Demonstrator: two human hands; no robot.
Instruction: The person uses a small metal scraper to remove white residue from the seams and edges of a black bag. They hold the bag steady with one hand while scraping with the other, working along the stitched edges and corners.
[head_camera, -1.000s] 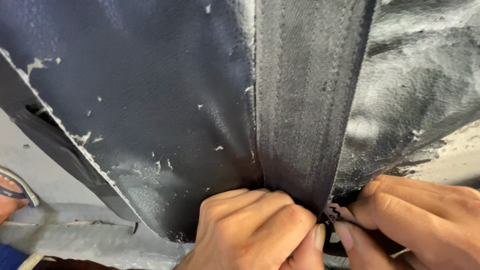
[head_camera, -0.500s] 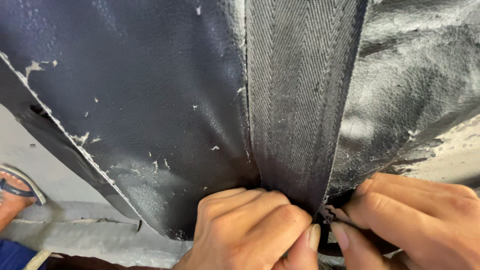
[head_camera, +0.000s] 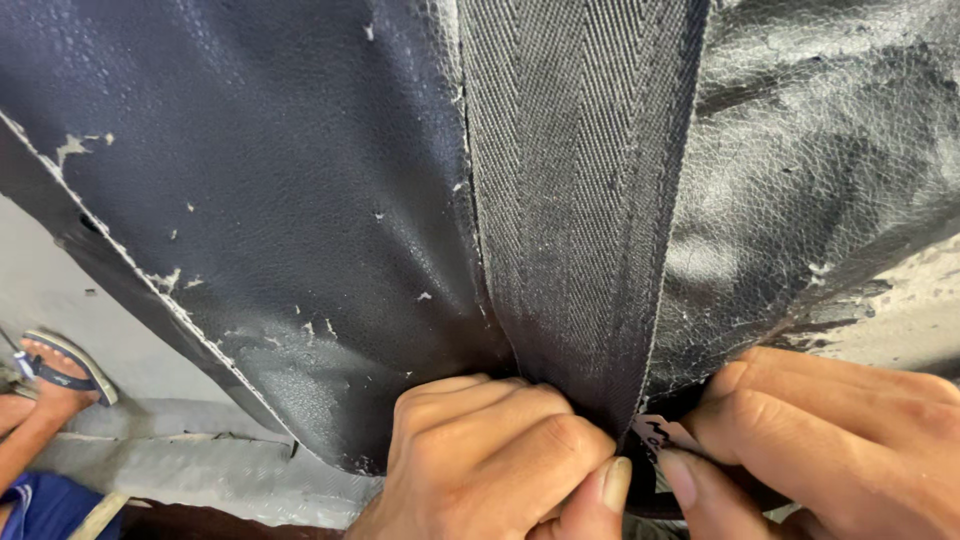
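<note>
Since the earlier frame the woven strap (head_camera: 580, 200) sits slightly further left; both hands remain. The left hand (head_camera: 490, 460) and right hand (head_camera: 830, 440) pinch its lower end, thumbs nearly touching, black leather sheet (head_camera: 250, 200) close either side. A sandalled foot (head_camera: 55, 375) lies bottom left.

leather sheet (head_camera: 250, 200) – black, pebbled, white flecks | strap (head_camera: 575, 180) – dark grey herringbone | sandal (head_camera: 65, 365) – grey

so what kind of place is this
Probably a small workshop for leather or upholstery work, done low to the floor: worn black leatherette with a woven webbing strap, bare concrete floor, and a sandalled foot nearby.
</note>
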